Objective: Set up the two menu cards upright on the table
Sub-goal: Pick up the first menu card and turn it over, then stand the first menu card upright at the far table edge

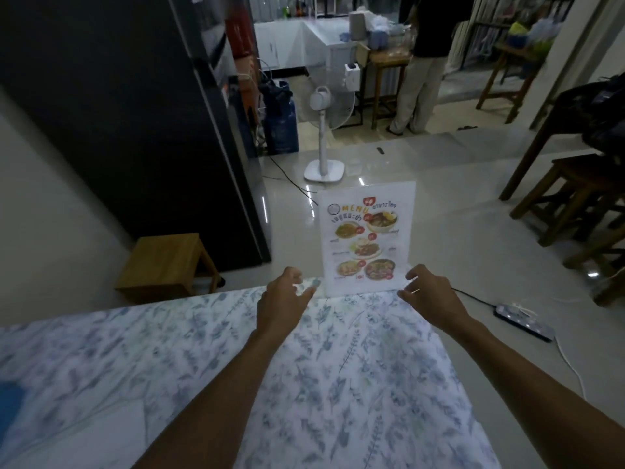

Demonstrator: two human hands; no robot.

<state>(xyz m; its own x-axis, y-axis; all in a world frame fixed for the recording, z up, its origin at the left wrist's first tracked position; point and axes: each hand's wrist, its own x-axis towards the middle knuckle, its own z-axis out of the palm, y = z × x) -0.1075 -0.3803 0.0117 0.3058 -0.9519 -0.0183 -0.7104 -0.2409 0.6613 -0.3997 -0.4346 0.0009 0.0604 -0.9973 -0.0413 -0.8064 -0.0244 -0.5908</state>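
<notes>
One white laminated menu card with food photos (367, 236) stands upright at the bench's (203, 350) twelve o'clock edge; left hand (282, 299) and right hand (427, 292) flank it, open and empty. No second card is visible.

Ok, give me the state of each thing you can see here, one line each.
Menu card: standing upright at the table's far edge, printed side facing the camera.
Left hand: open, beside the card, not gripping it.
Right hand: open, beside the card's lower corner.
Table: covered with a floral cloth.
Second menu card: not visible.

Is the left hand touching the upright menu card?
Apart. The head view shows the left hand open beside the menu card, with tablecloth visible between its fingers and the card's edge.
</notes>
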